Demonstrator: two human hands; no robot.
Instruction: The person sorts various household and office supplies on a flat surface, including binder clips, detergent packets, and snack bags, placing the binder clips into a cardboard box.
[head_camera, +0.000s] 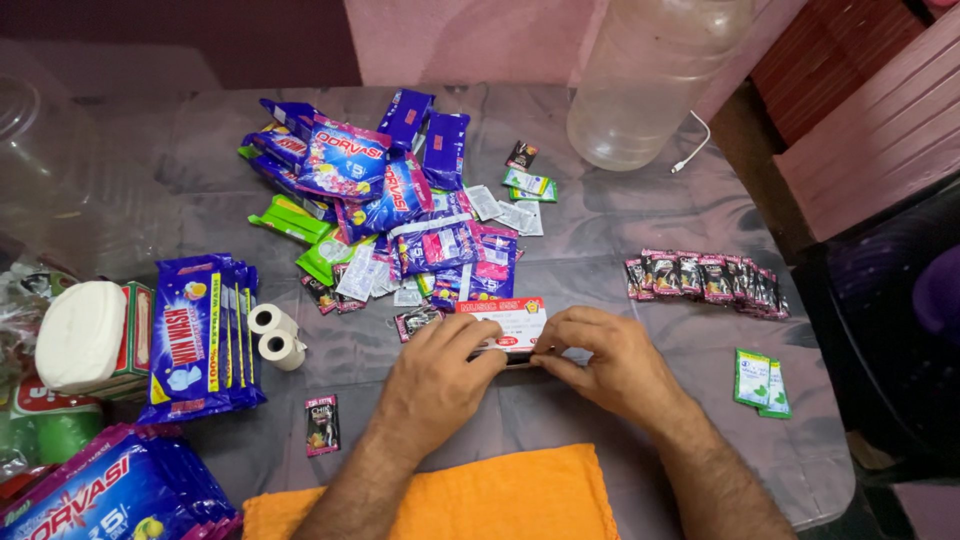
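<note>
Head view. Both hands rest on a grey table (640, 215), near its front edge. The left hand (435, 375) lies knuckles up, fingers curled, with its fingertips pinching the left end of a small white packet with a red top band (510, 322). The right hand (610, 360) is likewise curled, its fingertips gripping the right end of the same packet. The packet lies flat, at the middle of the table, held between the two hands.

Just beyond the packet, a loose heap of blue and pink detergent pouches (390, 190) spreads toward the far left, mixed with green bars and small sachets. To the right, well apart from the hands, a row of dark sachets (705, 280) lies overlapped; nearer, a pair of green sachets (760, 382) sits close to the right edge. At the left, a stack of blue soap packs (195, 335) stands beside two small white paper rolls (275, 335). A single dark sachet (322, 425) lies near the left forearm. An orange cloth (500, 500) covers the near edge under the wrists. A clear plastic jar (650, 75) stands at the far side.
</note>
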